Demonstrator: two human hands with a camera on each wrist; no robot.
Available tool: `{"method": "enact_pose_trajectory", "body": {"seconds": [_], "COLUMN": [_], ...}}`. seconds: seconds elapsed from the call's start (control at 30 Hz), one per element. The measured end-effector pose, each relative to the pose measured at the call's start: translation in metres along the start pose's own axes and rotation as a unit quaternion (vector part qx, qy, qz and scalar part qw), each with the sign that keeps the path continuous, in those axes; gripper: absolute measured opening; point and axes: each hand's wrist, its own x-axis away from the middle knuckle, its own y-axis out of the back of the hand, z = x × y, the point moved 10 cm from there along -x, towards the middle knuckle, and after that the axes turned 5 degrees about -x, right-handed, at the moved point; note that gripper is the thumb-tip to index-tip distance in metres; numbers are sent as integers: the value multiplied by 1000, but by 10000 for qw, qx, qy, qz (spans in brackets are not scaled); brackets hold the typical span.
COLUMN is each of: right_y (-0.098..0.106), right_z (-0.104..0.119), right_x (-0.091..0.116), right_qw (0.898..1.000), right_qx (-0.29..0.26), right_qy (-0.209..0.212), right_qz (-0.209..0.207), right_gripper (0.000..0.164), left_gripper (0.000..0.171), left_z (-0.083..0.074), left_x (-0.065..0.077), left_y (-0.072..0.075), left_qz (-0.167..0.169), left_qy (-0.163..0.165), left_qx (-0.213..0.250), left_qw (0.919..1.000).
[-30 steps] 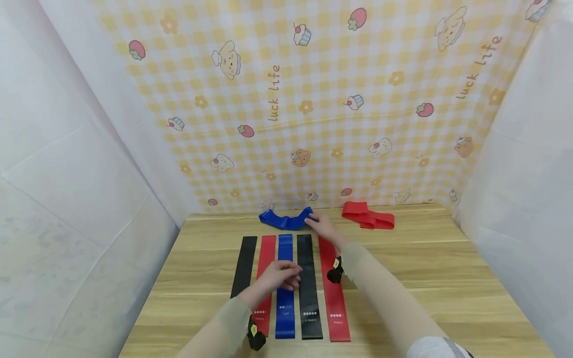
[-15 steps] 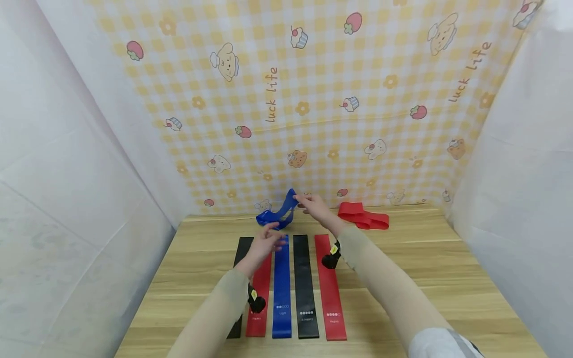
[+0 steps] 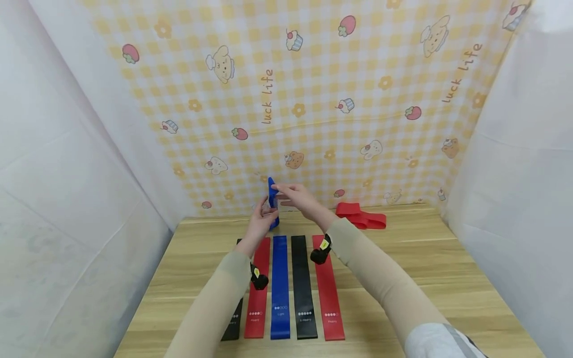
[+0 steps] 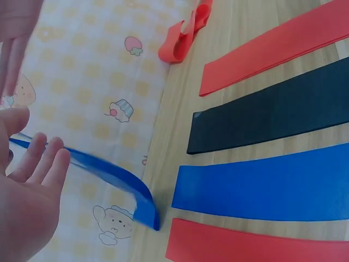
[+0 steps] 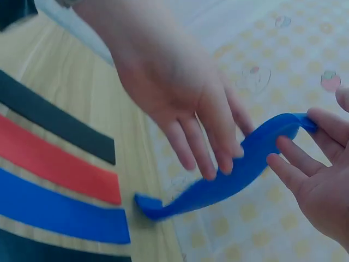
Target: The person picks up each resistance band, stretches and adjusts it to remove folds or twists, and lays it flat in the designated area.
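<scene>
My right hand (image 3: 301, 200) pinches the upper end of a blue resistance loop band (image 5: 218, 188), raised above the back of the table. From there the band hangs in a curve, its lower end close to the tabletop. My left hand (image 3: 257, 223) is at the band's left side, its fingers fairly straight and overlapping the band's edge in the right wrist view. Five flat bands lie in a row in front: a black band (image 3: 231, 323), a red band (image 3: 257, 298), a blue band labelled Light (image 3: 280, 288), another black band (image 3: 304, 288) and another red band (image 3: 329, 298).
A loosely folded red band (image 3: 360, 215) lies at the back right, near the checked cloth backdrop (image 3: 304, 124). White sheets (image 3: 80, 174) hang at both sides of the wooden table (image 3: 403, 278).
My right hand has lifted the blue loop band's end up and to the left, off the table. My left hand has moved from over the row of bands forward to the raised band.
</scene>
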Motion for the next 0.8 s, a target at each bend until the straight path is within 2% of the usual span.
{"method": "enact_pose_trajectory", "body": {"seconds": [0.3, 0.53, 0.63, 0.8], "right_y": [-18, -28, -28, -25], "right_z": [22, 43, 49, 59], "right_x": [8, 19, 23, 30], "right_qw": [9989, 9966, 9959, 9947], "right_qx": [-237, -390, -479, -634], "right_qy": [241, 442, 497, 589], "right_qz": [317, 567, 585, 560], "right_gripper": [43, 42, 40, 36], "left_gripper": [70, 53, 48, 51], "left_z": [-4, -8, -8, -8], "left_x": [-4, -2, -1, 4], "left_y": [3, 7, 7, 4], "left_qz": [-341, -548, -582, -496], "left_qy": [6, -279, -310, -251], "left_qx": [-399, -640, -686, -855], "left_qw": [9986, 9961, 9955, 9948]}}
